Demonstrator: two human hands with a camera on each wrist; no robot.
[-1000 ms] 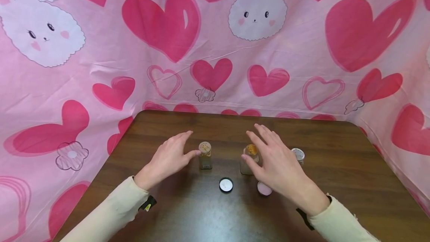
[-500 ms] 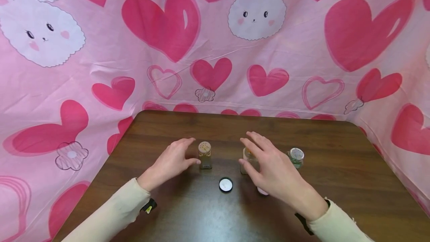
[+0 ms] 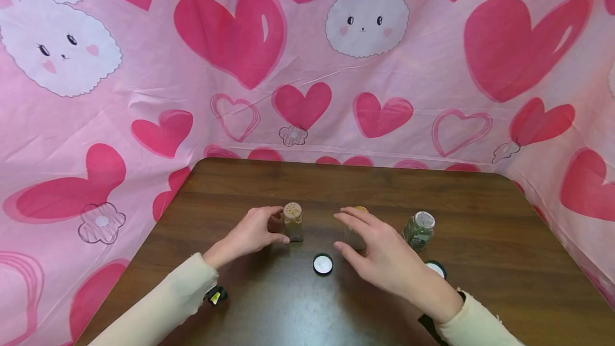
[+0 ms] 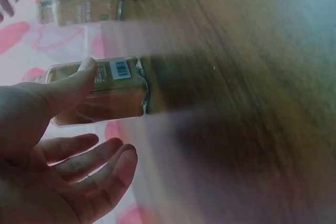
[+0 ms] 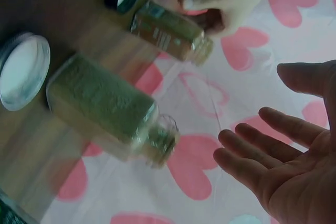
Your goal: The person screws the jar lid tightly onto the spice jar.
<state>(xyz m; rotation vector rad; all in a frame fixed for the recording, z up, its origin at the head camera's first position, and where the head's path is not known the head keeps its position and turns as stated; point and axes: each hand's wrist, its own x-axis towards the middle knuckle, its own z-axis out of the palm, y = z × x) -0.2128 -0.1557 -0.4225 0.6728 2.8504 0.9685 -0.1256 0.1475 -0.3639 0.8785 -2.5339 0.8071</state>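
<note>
My left hand (image 3: pixel 254 231) is beside the left spice jar (image 3: pixel 294 228), a square glass one with a perforated shaker top. Its thumb crosses in front of the glass in the left wrist view, fingers loosely bent; whether they touch cannot be told. Close to the middle spice jar (image 3: pixel 354 238) is my right hand (image 3: pixel 379 250), thumb and fingers spread. The right wrist view has that hand apart from the middle jar (image 5: pixel 105 108), whose neck bears no cap. All jars stand upright.
A black-rimmed cap (image 3: pixel 323 264) lies white side up between the hands. Farther right stand a jar of green herbs (image 3: pixel 419 231) and another cap (image 3: pixel 436 268), partly hidden by my right wrist. Pink heart-print cloth (image 3: pixel 298 68) hangs behind the brown table (image 3: pixel 250 308).
My left hand has come down and right toward the left jar. My right hand has lowered and shifted left, exposing the green herb jar and a cap at right while covering another cap.
</note>
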